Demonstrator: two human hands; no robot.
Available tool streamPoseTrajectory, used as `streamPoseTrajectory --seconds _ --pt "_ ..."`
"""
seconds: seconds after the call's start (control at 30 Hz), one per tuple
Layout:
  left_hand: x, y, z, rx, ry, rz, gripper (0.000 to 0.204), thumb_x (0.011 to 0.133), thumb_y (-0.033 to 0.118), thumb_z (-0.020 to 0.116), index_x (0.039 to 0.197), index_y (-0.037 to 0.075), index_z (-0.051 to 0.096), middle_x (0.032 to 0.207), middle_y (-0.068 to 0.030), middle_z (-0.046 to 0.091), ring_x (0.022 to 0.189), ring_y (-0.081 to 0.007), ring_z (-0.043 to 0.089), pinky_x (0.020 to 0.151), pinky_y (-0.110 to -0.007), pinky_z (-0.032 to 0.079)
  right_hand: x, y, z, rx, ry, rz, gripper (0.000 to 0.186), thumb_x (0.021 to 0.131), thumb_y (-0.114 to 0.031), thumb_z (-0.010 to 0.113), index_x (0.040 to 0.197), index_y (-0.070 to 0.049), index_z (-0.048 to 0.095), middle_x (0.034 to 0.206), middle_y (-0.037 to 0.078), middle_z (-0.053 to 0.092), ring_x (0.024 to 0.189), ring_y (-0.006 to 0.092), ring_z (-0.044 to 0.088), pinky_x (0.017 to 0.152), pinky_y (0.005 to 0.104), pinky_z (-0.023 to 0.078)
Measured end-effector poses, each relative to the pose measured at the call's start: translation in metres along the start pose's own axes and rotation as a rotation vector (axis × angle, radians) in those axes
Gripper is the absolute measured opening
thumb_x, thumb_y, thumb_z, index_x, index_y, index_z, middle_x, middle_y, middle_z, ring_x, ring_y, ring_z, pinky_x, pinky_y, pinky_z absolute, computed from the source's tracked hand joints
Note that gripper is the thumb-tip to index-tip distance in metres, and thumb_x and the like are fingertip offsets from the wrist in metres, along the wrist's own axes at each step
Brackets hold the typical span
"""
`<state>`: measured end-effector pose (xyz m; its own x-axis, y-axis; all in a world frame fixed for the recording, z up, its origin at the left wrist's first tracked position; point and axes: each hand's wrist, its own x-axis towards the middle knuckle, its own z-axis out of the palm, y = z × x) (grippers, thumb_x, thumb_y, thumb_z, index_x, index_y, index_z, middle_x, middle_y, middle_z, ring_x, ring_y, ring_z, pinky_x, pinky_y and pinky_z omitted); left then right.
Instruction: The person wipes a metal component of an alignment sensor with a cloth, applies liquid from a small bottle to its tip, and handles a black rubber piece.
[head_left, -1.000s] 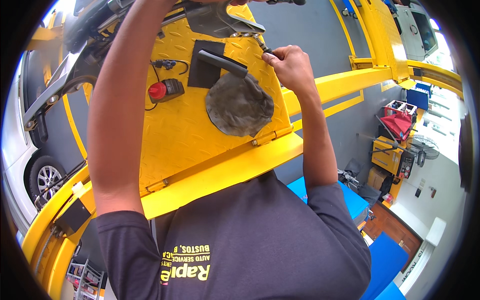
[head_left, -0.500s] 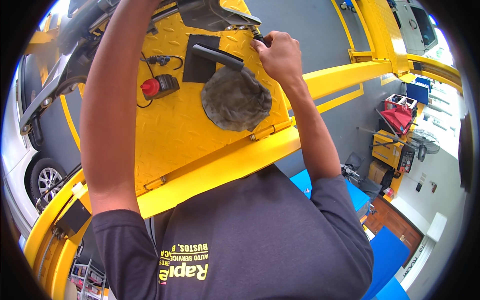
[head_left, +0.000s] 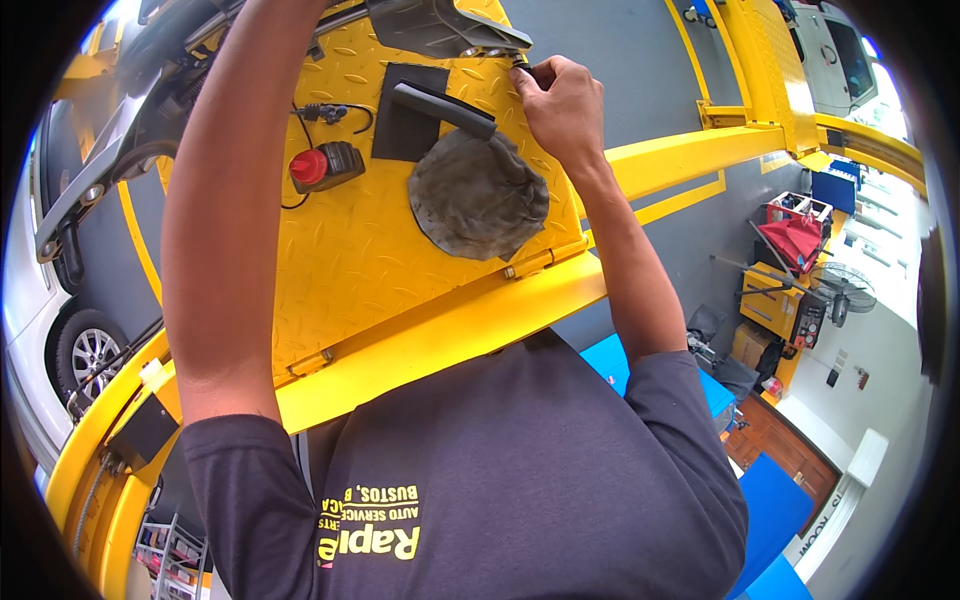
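My right hand (head_left: pixel 563 108) is closed, thumb and fingers pinched on a small black cylindrical piece (head_left: pixel 524 65). The piece sits just under the tip of a dark grey plastic-and-metal part (head_left: pixel 440 32), with bolts at its end. My left forearm (head_left: pixel 222 230) reaches up past the top edge, so the left hand is out of sight. Near the right hand, a dirty grey round cloth-like pad (head_left: pixel 480 195) lies on the yellow tread-plate platform (head_left: pixel 370 270). A curled black strip (head_left: pixel 440 108) and a flat dark sheet (head_left: pixel 400 140) lie beside it.
Left of the pad stands a dark bottle with a red cap (head_left: pixel 310 166), near a black cable with a connector (head_left: pixel 330 113). A dark metal frame (head_left: pixel 120 160) rises at left, a white car (head_left: pixel 60 350) beyond. A yellow beam (head_left: pixel 690 150) extends right; a fan (head_left: pixel 842 288) stands farther off.
My right hand has moved slightly up against the tip of the dark part, and less of the black piece shows. The platform and its items appear shifted slightly right.
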<state>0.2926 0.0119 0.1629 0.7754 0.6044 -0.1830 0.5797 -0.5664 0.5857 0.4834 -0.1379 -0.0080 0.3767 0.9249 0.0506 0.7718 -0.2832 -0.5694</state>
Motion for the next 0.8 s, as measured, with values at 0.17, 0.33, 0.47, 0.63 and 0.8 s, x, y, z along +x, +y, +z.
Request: streamPoseTrajectory --seconds 0.17,0.33,0.47,0.63,0.8 --pt "0.023 -0.004 0.015 -0.033 -0.049 0.070 0.051 0.098 0.053 0.068 0.098 0.002 0.072 0.088 -0.0068 0.072 0.081 -0.0177 0.066 0.073 -0.034 0.052 -0.004 0.009 -0.005 0.055 -0.038 0.146 0.036 0.094 -0.030 0.075 0.093 0.005 0.074 0.088 0.024 0.076 0.085 0.0401 0.075 0.081 0.0468 0.057" --pt "0.007 -0.005 0.006 -0.042 0.006 0.035 0.051 0.099 0.052 0.068 0.098 0.002 0.071 0.088 -0.0063 0.071 0.081 -0.0174 0.066 0.074 -0.033 0.052 0.005 0.001 -0.004 0.110 -0.059 0.115 0.035 0.094 -0.030 0.076 0.094 0.005 0.073 0.091 0.023 0.076 0.088 0.0403 0.074 0.083 0.0463 0.057" --pt "0.013 -0.005 0.007 -0.062 -0.057 0.076 0.051 0.099 0.052 0.068 0.101 0.001 0.070 0.090 -0.0060 0.071 0.081 -0.0170 0.066 0.074 -0.033 0.052 0.005 0.004 0.002 -0.020 0.016 0.023 0.033 0.094 -0.028 0.077 0.094 0.004 0.070 0.095 0.023 0.074 0.093 0.0407 0.072 0.084 0.0479 0.056" --pt "0.016 0.003 0.012 -0.038 -0.011 -0.044 0.050 0.099 0.051 0.068 0.102 0.001 0.070 0.090 -0.0062 0.071 0.082 -0.0170 0.066 0.075 -0.033 0.053 0.008 0.000 0.009 -0.107 0.103 -0.078 0.033 0.094 -0.028 0.077 0.095 0.004 0.069 0.096 0.024 0.073 0.094 0.0414 0.072 0.085 0.0488 0.056" --pt "0.010 -0.002 0.007 -0.017 -0.028 0.048 0.056 0.098 0.053 0.067 0.109 -0.001 0.072 0.096 -0.0105 0.074 0.087 -0.0211 0.068 0.079 -0.035 0.053 0.016 0.002 -0.003 0.072 -0.084 0.095 0.035 0.094 -0.029 0.078 0.096 0.005 0.071 0.092 0.023 0.075 0.088 0.0380 0.074 0.081 0.0455 0.057"
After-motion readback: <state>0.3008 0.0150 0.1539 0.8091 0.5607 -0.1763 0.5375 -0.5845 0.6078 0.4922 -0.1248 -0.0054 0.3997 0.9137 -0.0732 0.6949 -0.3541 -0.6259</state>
